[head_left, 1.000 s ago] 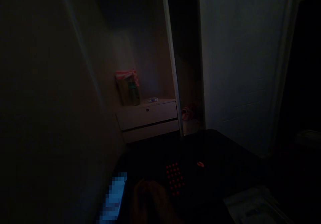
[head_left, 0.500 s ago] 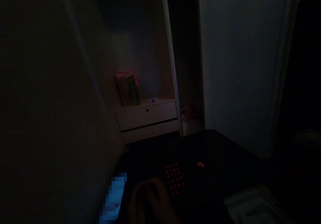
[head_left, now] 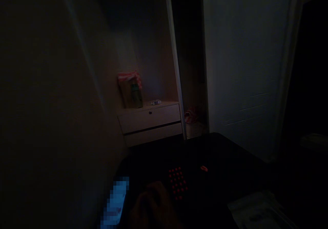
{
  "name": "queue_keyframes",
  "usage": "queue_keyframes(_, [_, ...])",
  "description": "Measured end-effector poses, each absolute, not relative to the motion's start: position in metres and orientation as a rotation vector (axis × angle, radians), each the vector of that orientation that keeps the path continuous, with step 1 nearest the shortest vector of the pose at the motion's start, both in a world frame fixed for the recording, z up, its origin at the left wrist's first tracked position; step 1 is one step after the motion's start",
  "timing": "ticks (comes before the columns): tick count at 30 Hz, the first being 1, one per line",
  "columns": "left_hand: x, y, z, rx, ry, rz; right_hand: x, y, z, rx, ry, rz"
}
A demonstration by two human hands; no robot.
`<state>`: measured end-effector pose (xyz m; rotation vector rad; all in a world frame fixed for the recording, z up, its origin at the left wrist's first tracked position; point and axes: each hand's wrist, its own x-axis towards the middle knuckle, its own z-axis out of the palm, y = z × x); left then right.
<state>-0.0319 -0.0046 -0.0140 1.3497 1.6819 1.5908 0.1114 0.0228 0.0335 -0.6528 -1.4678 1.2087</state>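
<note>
The left hand point(head_left: 139, 210) and right hand point(head_left: 162, 203) curl close together, too dark to tell what's held, with red dots point(head_left: 178, 183) at two o'clock, maybe for easy reach.

no readable text, no legible labels, brands, numbers or signs, dim dark room

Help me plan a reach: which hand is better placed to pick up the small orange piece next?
Probably the right hand: it is nearer the small orange piece, while the left hand sits farther left. It's too dark to tell whether either holds anything.
</note>
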Motion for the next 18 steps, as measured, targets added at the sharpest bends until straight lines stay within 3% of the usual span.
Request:
queue_keyframes(4, [-0.037, -0.002, -0.024, 1.388, 1.69, 1.576, 0.11, 0.024, 0.031, -0.608, -1.471, 1.19])
queue_keyframes(12, [-0.019, -0.01, 0.0, 1.408, 1.791, 1.656, 0.111, 0.025, 0.029, -0.472, -1.541, 1.167])
queue_keyframes(18, [-0.032, -0.004, -0.015, 1.527, 1.727, 1.572, 0.109, 0.027, 0.022, -0.533, -1.554, 1.15])
